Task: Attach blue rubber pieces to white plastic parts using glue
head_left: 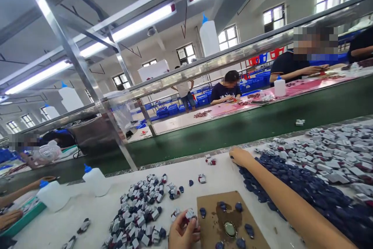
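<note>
My left hand [183, 233] is closed on a small grey and dark red plastic piece [190, 214], at the left edge of a brown board [211, 227]. A small round dish [230, 229] of clear-looking liquid sits on the board amid wet stains. Several dark blue pieces [249, 230] lie around that dish. My right arm stretches across a heap of dark blue pieces [303, 190]. At the far left end of this heap, my right hand [242, 158] has its fingers curled down, fingertips mostly hidden. Whatever they pinch cannot be made out.
Grey pieces with blue parts [140, 206] are piled left of the board. Loose grey pieces [335, 152] cover the right. White bottles with blue tips [95, 181] stand left, near another person's hand [10, 218]. A green belt [221, 126] and metal post [96, 97] lie beyond.
</note>
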### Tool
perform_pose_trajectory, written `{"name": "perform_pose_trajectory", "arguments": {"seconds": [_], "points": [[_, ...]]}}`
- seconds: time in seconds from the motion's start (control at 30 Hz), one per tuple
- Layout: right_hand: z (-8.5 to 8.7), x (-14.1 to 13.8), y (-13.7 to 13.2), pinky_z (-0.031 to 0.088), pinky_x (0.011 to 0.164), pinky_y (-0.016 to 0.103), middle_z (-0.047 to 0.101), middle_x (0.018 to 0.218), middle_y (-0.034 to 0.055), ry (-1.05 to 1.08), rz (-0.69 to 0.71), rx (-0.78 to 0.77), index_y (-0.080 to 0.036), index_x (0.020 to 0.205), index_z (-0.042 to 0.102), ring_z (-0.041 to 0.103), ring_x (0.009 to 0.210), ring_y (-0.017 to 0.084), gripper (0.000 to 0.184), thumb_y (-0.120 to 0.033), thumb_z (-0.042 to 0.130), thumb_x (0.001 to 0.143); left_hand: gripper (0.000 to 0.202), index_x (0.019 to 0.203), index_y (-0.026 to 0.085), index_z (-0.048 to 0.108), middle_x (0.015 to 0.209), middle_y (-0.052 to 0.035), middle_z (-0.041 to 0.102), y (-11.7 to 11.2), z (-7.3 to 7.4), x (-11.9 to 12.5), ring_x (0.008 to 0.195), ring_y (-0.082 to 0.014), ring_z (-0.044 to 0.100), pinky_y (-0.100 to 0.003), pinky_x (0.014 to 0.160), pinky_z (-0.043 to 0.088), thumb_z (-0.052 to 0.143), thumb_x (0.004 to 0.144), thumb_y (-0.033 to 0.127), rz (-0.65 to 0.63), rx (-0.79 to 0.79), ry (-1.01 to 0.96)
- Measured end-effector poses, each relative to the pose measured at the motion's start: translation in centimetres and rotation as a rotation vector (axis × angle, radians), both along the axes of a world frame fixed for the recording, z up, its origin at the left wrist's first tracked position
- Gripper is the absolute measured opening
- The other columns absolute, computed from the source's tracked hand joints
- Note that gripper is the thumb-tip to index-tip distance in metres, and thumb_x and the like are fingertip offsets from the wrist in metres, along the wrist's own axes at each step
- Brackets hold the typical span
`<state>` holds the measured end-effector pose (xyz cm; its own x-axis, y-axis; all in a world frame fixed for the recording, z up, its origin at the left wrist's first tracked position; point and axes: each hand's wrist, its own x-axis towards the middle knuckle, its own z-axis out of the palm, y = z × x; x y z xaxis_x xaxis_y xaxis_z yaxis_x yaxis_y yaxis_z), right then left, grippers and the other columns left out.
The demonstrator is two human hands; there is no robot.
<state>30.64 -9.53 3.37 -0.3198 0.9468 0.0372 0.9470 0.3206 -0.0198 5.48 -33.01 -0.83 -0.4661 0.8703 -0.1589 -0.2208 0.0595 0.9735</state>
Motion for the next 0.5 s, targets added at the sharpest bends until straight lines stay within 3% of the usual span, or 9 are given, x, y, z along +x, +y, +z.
{"name": "perform_pose_trajectory", "arguments": {"seconds": [0.17,0.3,0.4,0.43,0.5], "points": [[0.2,-0.6,0.7,0.055,0.086,0.043,0.062,0.121,0.0091,-0.048,0.020,0.072,-0.016,0.122,0.059,0.063,0.102,0.022,0.034,-0.035,0.060,0.094,0.064,0.077,0.016,0.073,0.066,-0.0035,0.071,0.0,-0.6,0.7,0.055,-0.0166,0.068,-0.022,0.045,0.051,0.091,0.032,0.058,0.008,0.069,-0.146],[0.1,-1.1,0.1,0.053,0.088,0.045,0.061,0.122,0.0089,0.003,0.091,0.104,-0.016,0.121,0.059,0.062,0.104,0.022,0.034,-0.035,0.061,0.094,0.059,0.083,0.014,0.075,0.071,-0.0056,0.074,-0.9,-0.7,-0.1,0.056,-0.0164,0.069,-0.022,0.048,0.055,0.092,0.041,0.052,-0.035,0.030,-0.182],[-0.4,-1.7,-3.3,0.052,0.087,0.041,0.063,0.116,0.0095,0.105,0.179,0.053,-0.016,0.121,0.058,0.063,0.099,0.020,0.029,-0.032,0.052,0.098,0.055,0.087,0.015,0.076,0.076,-0.0053,0.075,-1.5,-0.6,-0.5,0.057,-0.0149,0.069,-0.022,0.050,0.057,0.091,0.048,0.050,-0.024,-0.013,-0.196],[-0.6,-1.9,-5.1,0.052,0.082,0.036,0.066,0.109,0.0113,0.140,0.222,0.009,-0.015,0.123,0.055,0.064,0.092,0.019,0.028,-0.027,0.043,0.101,0.053,0.089,0.015,0.076,0.077,-0.0049,0.075,-1.6,-0.4,-0.4,0.058,-0.0146,0.069,-0.022,0.051,0.057,0.091,0.050,0.049,-0.029,-0.028,-0.202],[-0.9,-2.0,-9.3,0.051,0.068,0.029,0.069,0.090,0.0058,0.196,0.338,-0.117,-0.017,0.127,0.050,0.065,0.074,0.016,0.031,-0.029,0.039,0.100,0.049,0.092,0.017,0.076,0.080,-0.0045,0.075,-1.8,0.1,-0.3,0.061,-0.0144,0.070,-0.021,0.052,0.058,0.090,0.054,0.045,-0.062,-0.054,-0.216]]}}
